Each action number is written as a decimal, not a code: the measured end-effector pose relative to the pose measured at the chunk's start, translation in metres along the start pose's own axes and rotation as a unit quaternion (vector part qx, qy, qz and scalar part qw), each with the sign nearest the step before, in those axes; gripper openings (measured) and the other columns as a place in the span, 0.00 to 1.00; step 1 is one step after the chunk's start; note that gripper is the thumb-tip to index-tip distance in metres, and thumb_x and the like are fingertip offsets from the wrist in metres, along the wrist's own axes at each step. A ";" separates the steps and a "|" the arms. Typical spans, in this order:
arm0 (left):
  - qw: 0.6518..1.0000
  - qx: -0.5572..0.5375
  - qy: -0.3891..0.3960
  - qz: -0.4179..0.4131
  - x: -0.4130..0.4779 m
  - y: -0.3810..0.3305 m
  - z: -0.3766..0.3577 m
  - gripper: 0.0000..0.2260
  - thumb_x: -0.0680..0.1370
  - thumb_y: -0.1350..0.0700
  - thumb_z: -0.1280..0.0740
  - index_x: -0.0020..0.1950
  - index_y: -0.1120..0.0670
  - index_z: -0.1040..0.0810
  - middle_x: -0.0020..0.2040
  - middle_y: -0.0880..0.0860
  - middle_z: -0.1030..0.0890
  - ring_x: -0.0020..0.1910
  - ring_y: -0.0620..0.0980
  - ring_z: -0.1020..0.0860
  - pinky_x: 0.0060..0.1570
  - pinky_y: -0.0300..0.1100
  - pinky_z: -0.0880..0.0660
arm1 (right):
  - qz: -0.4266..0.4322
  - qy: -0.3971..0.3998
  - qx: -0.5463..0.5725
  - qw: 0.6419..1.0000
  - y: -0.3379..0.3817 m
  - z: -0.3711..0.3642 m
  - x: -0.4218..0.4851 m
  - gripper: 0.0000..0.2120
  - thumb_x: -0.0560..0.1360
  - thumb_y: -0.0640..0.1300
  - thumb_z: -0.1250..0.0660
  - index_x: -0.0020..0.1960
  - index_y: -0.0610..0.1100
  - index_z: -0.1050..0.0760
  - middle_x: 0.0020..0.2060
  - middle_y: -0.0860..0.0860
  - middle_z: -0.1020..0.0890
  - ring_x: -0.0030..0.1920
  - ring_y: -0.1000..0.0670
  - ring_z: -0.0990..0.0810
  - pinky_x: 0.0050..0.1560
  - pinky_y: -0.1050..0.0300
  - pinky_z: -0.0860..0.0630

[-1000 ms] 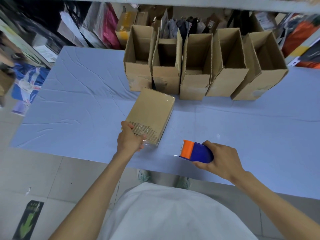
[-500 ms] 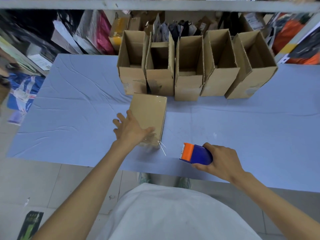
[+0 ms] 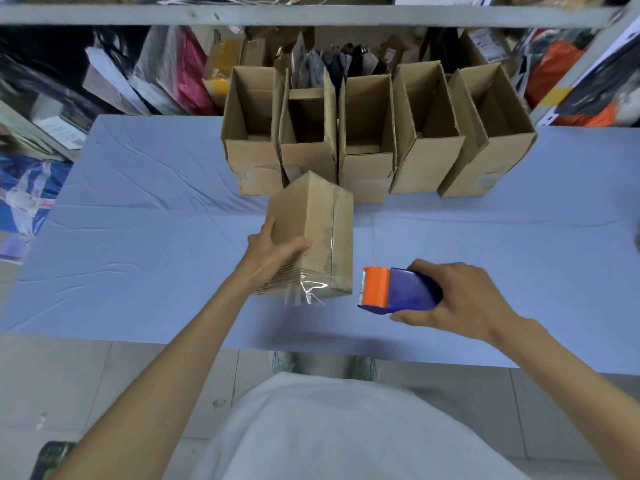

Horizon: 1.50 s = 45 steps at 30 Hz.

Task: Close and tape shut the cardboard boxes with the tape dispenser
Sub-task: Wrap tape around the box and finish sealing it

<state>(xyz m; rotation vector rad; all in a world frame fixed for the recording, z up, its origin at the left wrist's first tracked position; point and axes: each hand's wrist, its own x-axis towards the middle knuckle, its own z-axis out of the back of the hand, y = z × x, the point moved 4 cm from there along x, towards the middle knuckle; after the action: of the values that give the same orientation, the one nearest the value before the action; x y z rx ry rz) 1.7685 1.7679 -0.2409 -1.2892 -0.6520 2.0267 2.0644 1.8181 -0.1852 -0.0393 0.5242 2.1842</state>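
Note:
A closed cardboard box (image 3: 322,230) with clear tape along its seam is tilted up on one long edge above the blue table (image 3: 138,216). A loose end of tape hangs off its near end. My left hand (image 3: 272,252) grips its left side, thumb on the upper face. My right hand (image 3: 460,299) holds the blue and orange tape dispenser (image 3: 394,291) just right of the box, orange end towards it, a small gap between them. Several open cardboard boxes (image 3: 367,140) stand in a row behind.
Shelves (image 3: 311,12) behind the table hold bags, packets and cartons. The table's near edge runs just in front of my body, with tiled floor (image 3: 69,386) below. Bare tablecloth lies left and right of the box.
The closed box lay flat on the table before; my left hand has taken its left side and rolled it up onto an edge. The dispenser in my right hand stayed near the front.

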 end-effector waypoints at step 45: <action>0.994 -0.030 -0.025 -0.105 0.019 0.016 -0.004 0.49 0.73 0.59 0.26 0.79 0.44 0.60 0.67 0.56 0.35 0.67 0.53 0.33 0.67 0.45 0.35 | 0.033 0.064 -0.007 0.997 0.031 -0.013 0.033 0.23 0.62 0.70 0.29 0.46 0.58 0.33 0.32 0.63 0.27 0.31 0.59 0.28 0.31 0.66 0.37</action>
<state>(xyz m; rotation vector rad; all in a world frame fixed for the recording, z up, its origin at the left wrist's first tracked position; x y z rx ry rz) 1.7621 1.7715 -0.2646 -1.1560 -0.8416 1.8843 2.0180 1.8212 -0.1925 -0.1724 0.5899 2.2611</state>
